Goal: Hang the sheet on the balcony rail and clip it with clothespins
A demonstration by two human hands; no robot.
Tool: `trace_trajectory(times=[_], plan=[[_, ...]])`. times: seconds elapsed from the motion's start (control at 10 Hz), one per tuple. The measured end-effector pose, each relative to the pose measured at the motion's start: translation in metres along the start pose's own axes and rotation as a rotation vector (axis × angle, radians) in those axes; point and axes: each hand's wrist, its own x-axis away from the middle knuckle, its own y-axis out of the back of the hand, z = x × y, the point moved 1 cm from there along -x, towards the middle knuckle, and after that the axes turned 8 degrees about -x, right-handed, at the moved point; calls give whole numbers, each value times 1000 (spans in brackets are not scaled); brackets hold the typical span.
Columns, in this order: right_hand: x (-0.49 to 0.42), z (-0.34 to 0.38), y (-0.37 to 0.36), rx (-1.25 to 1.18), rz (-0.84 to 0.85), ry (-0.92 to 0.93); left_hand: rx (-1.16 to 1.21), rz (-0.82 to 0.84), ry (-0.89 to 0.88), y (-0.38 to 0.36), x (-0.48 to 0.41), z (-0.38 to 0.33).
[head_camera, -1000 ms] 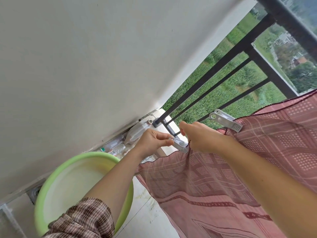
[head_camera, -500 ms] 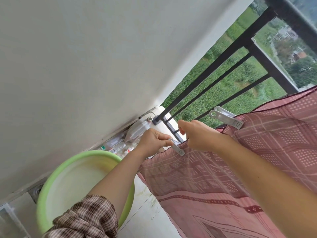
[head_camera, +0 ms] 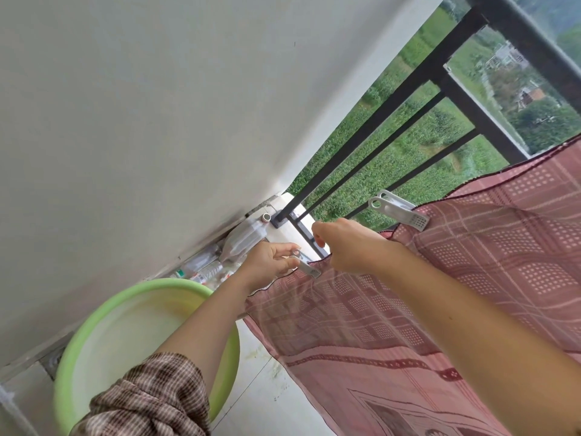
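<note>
Left hand (head_camera: 270, 262) pinches a clothespin (head_camera: 309, 269); right hand (head_camera: 349, 243), curled fingers largely hidden, grips the sheet (head_camera: 408, 309).

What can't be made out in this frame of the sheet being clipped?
Head view:
- Fingertips of the right hand: curled under it, so their hold on the sheet is hidden.
- Balcony rail: the stretch carrying the sheet is covered by cloth.
- Clothespin: the left hand covers its handles.
- Bottles by the wall: labels too small.
</note>
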Motion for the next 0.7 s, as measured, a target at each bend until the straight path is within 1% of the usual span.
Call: trace_trajectory(times=[0.1,0.3,0.4,0.5,0.6,0.7], plan=[[-1,0,-1,31,-1,-3,0,42,17,-3,0,-1],[-4,3,-11,99,13,-37,22,73,82,-13,2,-5],[-5,5,-13,165,9,-24,-36,57,98,-20,1,-7],[-3,8,-12,222,8,-28,-102,15,118,-23,3,-9],[7,15,-7,216,-34,44,-119,-17,126,-23,3,-9],[21,18,-6,123,-123,125,-144,-116,146,-20,6,-11]])
